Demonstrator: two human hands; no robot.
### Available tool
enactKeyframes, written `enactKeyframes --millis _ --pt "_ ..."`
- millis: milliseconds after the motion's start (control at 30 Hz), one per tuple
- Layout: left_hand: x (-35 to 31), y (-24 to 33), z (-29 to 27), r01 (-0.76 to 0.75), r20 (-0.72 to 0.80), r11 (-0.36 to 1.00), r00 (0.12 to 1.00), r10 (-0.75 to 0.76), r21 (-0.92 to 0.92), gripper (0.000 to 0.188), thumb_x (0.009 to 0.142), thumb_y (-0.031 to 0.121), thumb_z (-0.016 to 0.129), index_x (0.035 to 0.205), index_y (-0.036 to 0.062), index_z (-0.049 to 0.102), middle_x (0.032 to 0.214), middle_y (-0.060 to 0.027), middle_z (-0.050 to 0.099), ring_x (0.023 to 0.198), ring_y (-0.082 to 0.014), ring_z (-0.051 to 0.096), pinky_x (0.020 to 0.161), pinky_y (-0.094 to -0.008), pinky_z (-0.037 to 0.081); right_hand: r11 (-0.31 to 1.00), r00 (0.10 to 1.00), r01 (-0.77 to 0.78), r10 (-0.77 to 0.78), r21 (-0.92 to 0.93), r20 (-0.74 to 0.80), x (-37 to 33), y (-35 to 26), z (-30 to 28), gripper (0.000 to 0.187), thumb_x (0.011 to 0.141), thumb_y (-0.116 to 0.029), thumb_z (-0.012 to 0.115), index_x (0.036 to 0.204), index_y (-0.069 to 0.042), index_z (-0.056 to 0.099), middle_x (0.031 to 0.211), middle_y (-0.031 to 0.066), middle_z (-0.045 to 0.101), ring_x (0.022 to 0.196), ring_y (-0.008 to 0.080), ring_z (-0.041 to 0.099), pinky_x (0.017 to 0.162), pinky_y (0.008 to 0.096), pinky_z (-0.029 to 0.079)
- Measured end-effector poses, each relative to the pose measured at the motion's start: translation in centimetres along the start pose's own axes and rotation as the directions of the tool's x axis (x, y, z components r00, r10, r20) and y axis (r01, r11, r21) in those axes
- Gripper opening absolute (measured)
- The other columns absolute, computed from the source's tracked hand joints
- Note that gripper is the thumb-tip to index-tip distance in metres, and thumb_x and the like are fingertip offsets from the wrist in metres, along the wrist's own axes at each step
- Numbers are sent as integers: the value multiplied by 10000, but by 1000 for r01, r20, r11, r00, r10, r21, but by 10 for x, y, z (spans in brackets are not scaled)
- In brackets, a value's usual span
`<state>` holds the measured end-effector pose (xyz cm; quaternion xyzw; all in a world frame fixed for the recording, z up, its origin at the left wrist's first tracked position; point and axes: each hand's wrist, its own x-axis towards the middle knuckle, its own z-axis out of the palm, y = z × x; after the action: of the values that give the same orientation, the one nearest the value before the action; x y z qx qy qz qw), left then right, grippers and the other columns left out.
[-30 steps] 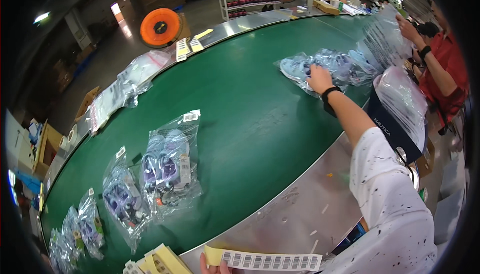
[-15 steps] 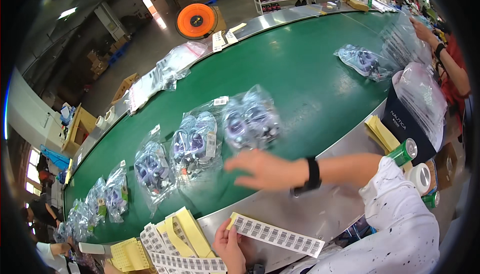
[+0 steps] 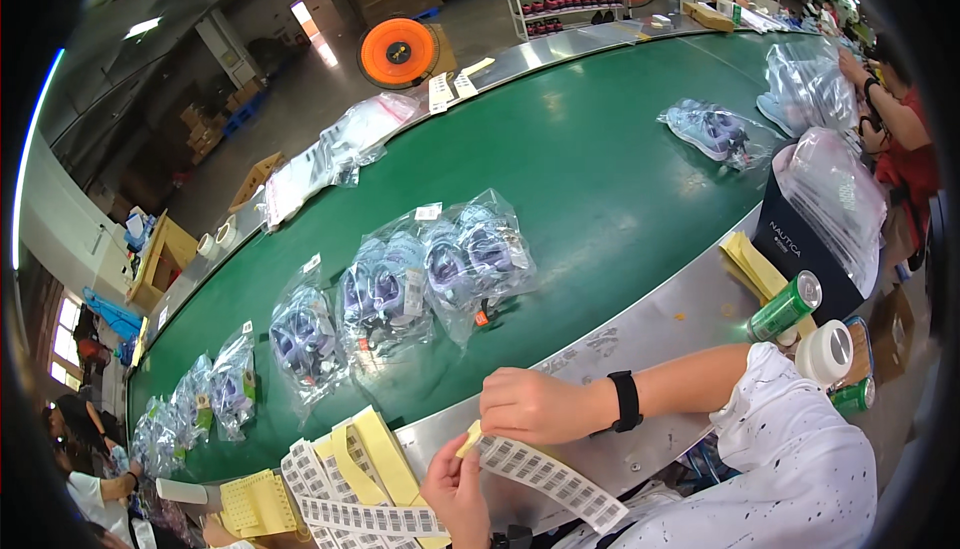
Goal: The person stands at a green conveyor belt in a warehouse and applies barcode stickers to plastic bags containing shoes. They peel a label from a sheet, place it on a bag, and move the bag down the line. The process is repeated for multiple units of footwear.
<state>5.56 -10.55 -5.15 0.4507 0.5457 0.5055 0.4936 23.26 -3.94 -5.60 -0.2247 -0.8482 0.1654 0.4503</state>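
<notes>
My left hand (image 3: 456, 494) pinches the yellow backing end of a strip of white barcode labels (image 3: 552, 479) above the metal ledge. My right hand (image 3: 545, 406) is closed with its fingertips at the same end of the strip; whether a single label is between them is hidden. The strip bends down to the right toward my white sleeve. Beyond my hands, pairs of light blue and purple shoes in clear bags lie on the green belt. The nearest bagged pair (image 3: 478, 254) overlaps another bagged pair (image 3: 382, 284), and a third bagged pair (image 3: 303, 337) lies left of them.
Yellow and white label sheets (image 3: 350, 469) lie left of my hands. To the right stand a dark blue box (image 3: 805, 249) stuffed with plastic bags, a green can (image 3: 785, 306) and a white roll (image 3: 826, 351). A co-worker's arm (image 3: 895, 114) handles a bagged shoe at far right.
My right hand has drawn back from the bagged shoes to the label strip and closed there. The nearest bagged pair has shifted left against its neighbour. The strip now curves.
</notes>
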Motion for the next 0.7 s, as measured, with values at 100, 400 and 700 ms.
enactKeyframes --millis 100,400,700 --pt "1 6 10 21 118 1000 993 -18 -23 376 836 -32 594 1200 -75 508 999 -108 633 702 -56 561 615 -157 416 996 997 59 -55 -72 51 -2 -5 -10 132 811 -98 603 740 -36 510 719 81 458 703 248 473 636 359 393" --pt "25 -59 -2 71 11 994 997 -70 -78 488 871 -43 524 1333 -23 366 1182 -142 565 922 -157 614 700 -219 507 748 522 -292 647 596 -557 23 117 -94 399 877 -116 592 1241 -63 437 871 40 567 832 99 533 732 262 478" --pt "20 -47 18 41 -72 999 996 -43 -29 398 909 -10 465 1299 -44 396 1110 -158 596 922 -182 620 749 -262 514 293 118 -703 947 648 -300 23 265 -76 697 772 -149 682 1366 -82 324 918 156 601 662 230 635 472 329 529"
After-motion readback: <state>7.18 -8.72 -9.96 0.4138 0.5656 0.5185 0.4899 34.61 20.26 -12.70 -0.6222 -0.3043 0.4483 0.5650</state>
